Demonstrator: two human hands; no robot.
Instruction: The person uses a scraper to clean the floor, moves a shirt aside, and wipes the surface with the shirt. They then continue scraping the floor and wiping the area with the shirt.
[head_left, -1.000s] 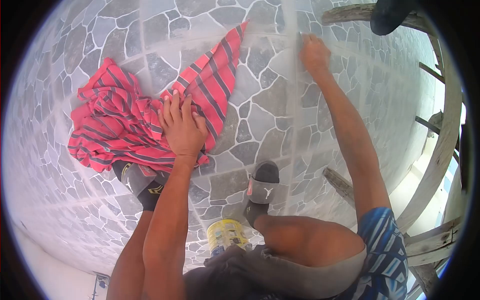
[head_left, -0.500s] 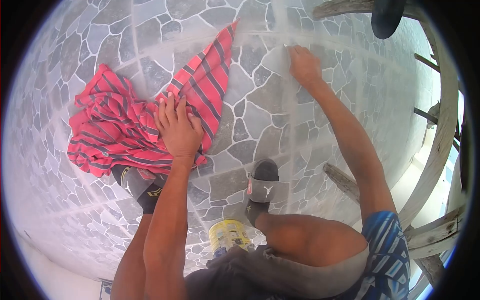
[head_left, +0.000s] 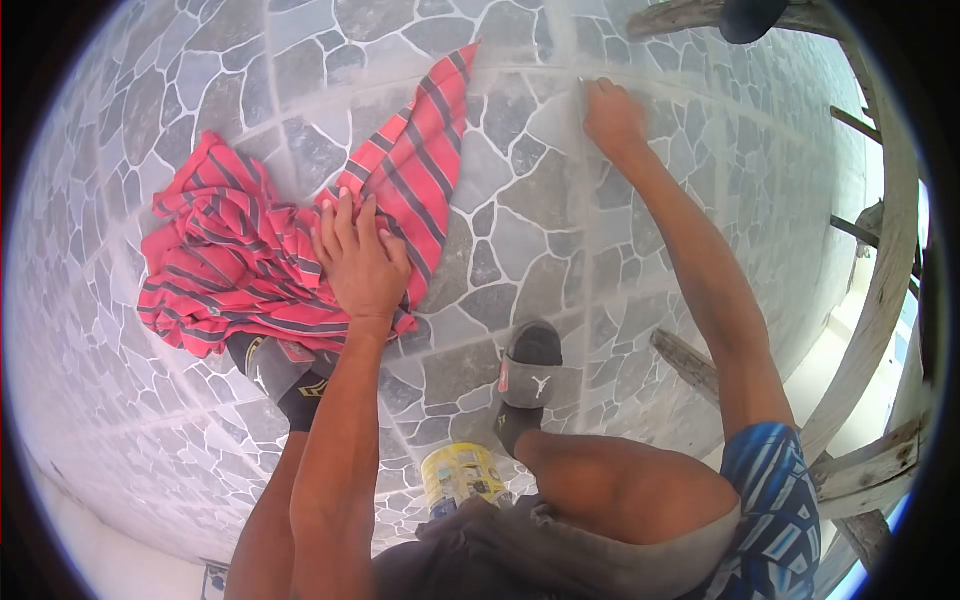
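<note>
My left hand (head_left: 362, 262) lies on a crumpled red cloth with dark stripes (head_left: 225, 255), its fingers stretched out and a little apart. One corner of the cloth reaches away to a point at the top. Farther off to the right, my right hand (head_left: 614, 118) is closed low over the tiled floor (head_left: 520, 235), beside a straight, pale grout line. A small, thin, pale edge shows at its fingertips, but the hand hides the rest of what it holds.
A yellow tin (head_left: 462, 472) stands between my legs. My feet wear grey slippers (head_left: 541, 383) over dark socks. Weathered wooden poles (head_left: 880, 290) curve along the right side, and a wooden end (head_left: 685, 362) juts in under my right arm. A dark rounded object (head_left: 752, 18) hangs at the top right.
My right hand has shifted slightly up and to the right along the grout line. My left hand stays on the cloth. The dark object at the top right sits higher in view.
</note>
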